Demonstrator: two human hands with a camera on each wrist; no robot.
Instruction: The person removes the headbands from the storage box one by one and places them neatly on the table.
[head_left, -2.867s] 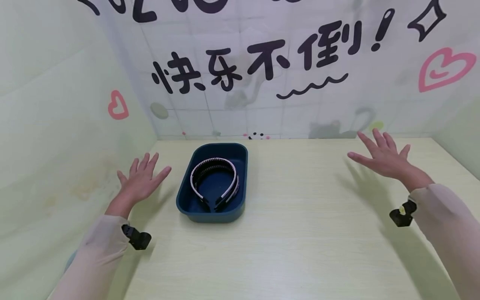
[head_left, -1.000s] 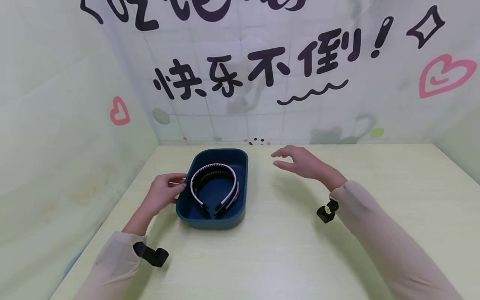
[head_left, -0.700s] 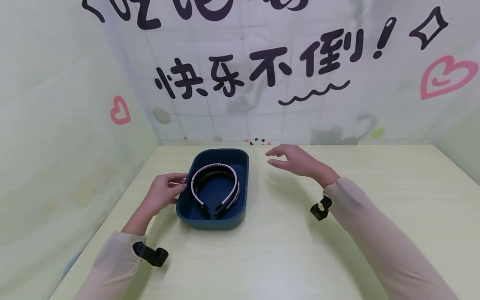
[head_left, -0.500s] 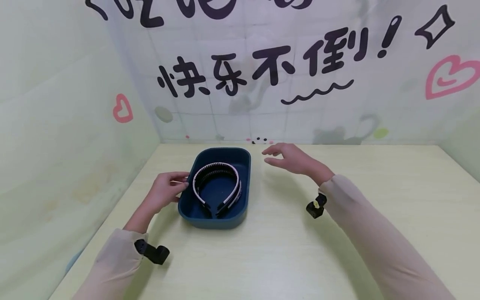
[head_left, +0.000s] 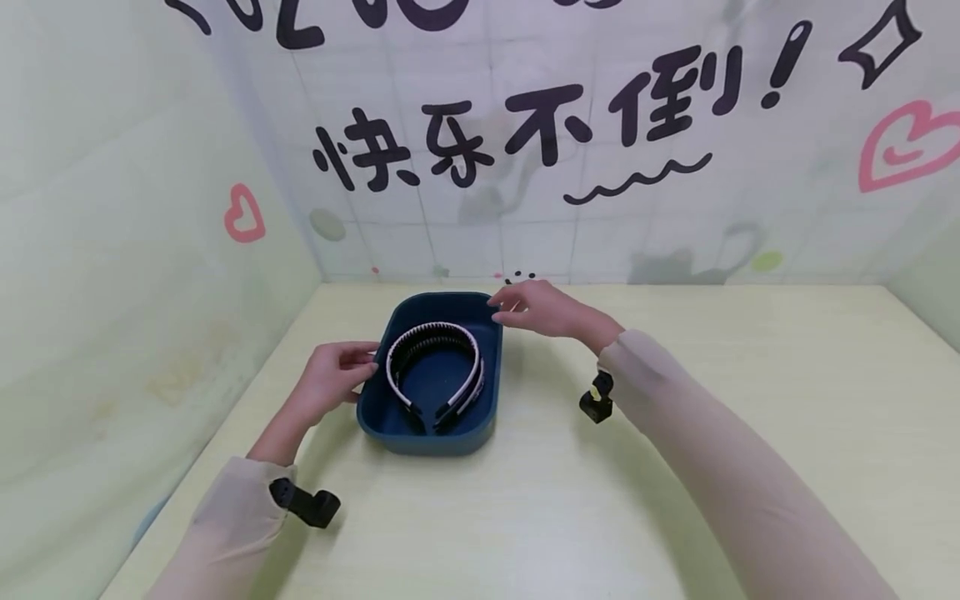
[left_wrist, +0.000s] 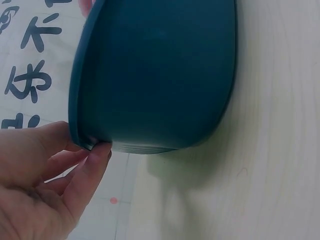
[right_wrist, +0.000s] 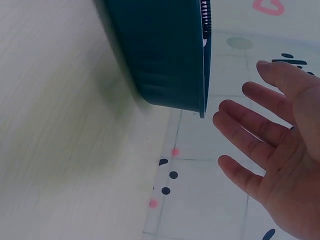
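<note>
A dark blue plastic box (head_left: 438, 446) with rounded corners stands on the table in the head view. Inside it lie headbands, one with a pale band (head_left: 432, 325) and dark comb-like teeth, another partly hidden beneath. My left hand (head_left: 330, 381) is at the box's left side; in the left wrist view its thumb and fingers pinch the rim (left_wrist: 74, 105). My right hand (head_left: 546, 310) overlaps the far right corner of the box in the head view. The right wrist view shows its fingers (right_wrist: 240, 125) loosely spread and apart from the rim.
The pale wooden table (head_left: 600, 500) extends right and in front of the box. A printed cloth (head_left: 540, 200) with dark lettering hangs behind it, and a pale side wall (head_left: 135, 292) rises at the left. Dark wrist cameras (head_left: 307, 504) sit on both sleeves.
From wide apart and raised, both hands have come inward. My left hand took hold of the box's rim and stayed there; my right hand kept moving left to the box's far right corner.
</note>
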